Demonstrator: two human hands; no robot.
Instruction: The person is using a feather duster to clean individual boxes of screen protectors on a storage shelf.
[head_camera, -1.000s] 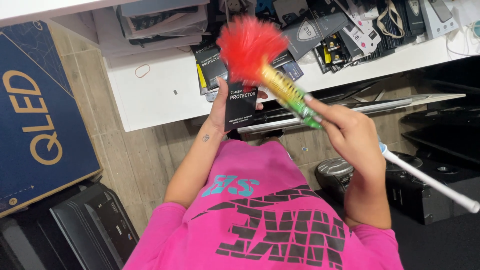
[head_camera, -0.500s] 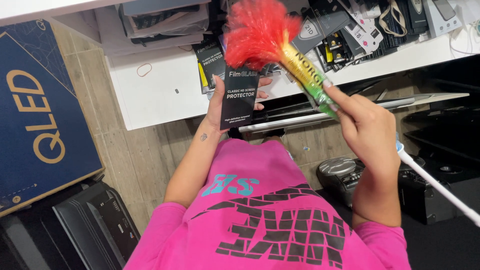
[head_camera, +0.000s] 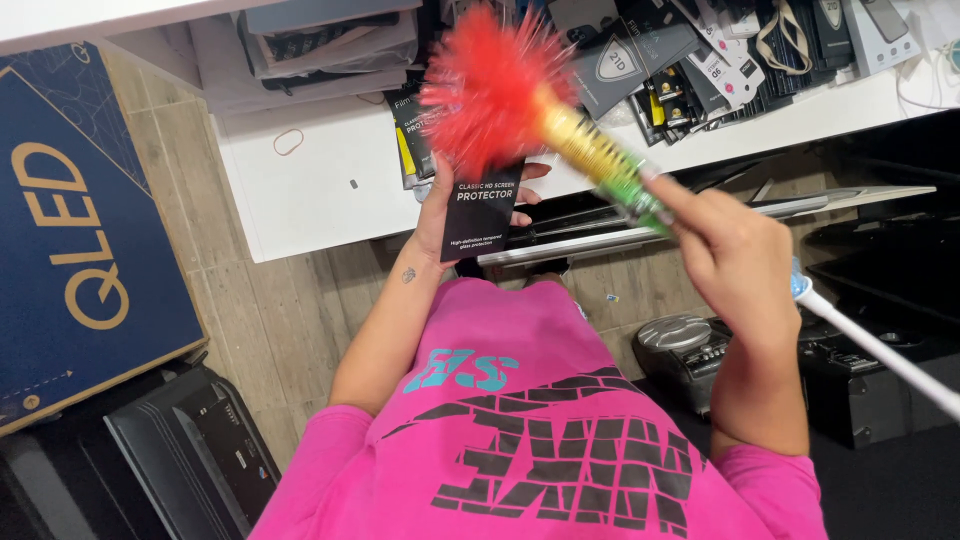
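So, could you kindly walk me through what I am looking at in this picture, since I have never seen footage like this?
There is no machine here: a person in a pink shirt wears a camera on the head, so this one view looks down over their chest at their own two hands. The left hand holds a flat black packet upright. The right hand grips a feather duster with a red head and a yellow and green handle, and the red head is against the top of the packet. Ahead is a white counter with more small packets piled along it and a rubber band. To the left, a big blue carton leans on the wooden floor.
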